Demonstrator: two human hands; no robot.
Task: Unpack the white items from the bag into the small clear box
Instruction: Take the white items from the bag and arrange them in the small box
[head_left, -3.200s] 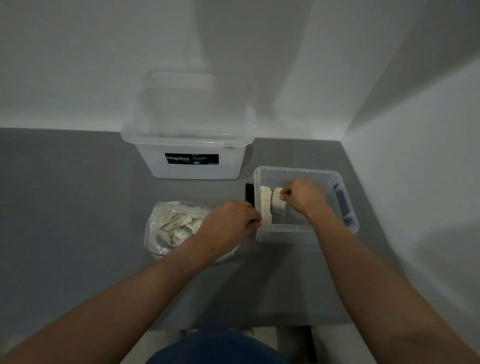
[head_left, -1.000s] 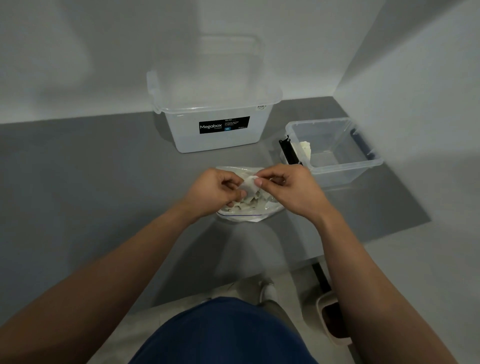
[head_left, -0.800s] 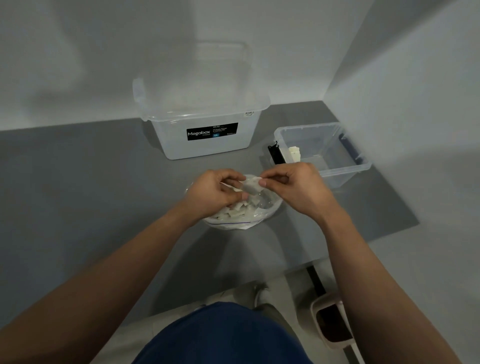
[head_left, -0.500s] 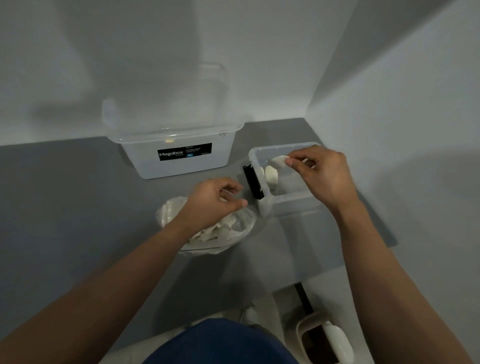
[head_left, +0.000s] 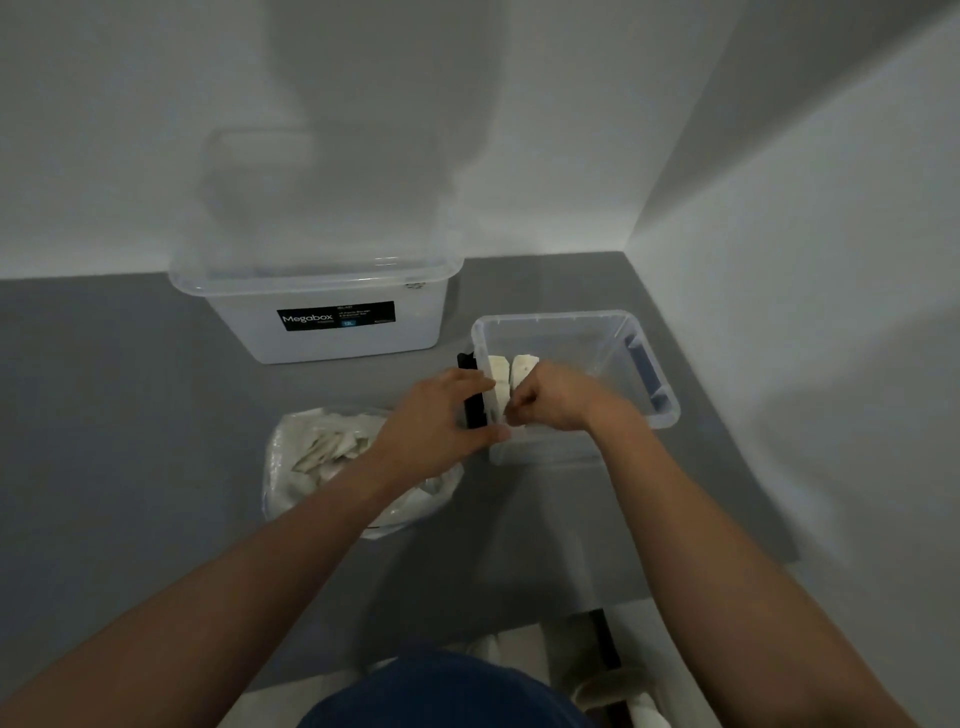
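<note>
Bag (head_left: 317, 457) of white pieces sits on the table (head_left: 130, 415), left. Left hand (head_left: 441, 421) grips the left wall of the small clear box (head_left: 556, 316), thumb and fingers wrapped round it. Right hand (head_left: 550, 402) is inside the box, curled fingers pinching a white item (head_left: 522, 368) next to another.

Left hand (head_left: 441, 415) grips small clear box (head_left: 597, 322) wall; right hand (head_left: 550, 400) pinches white items (head_left: 511, 369) inside; bag (head_left: 291, 457) beside.
</note>
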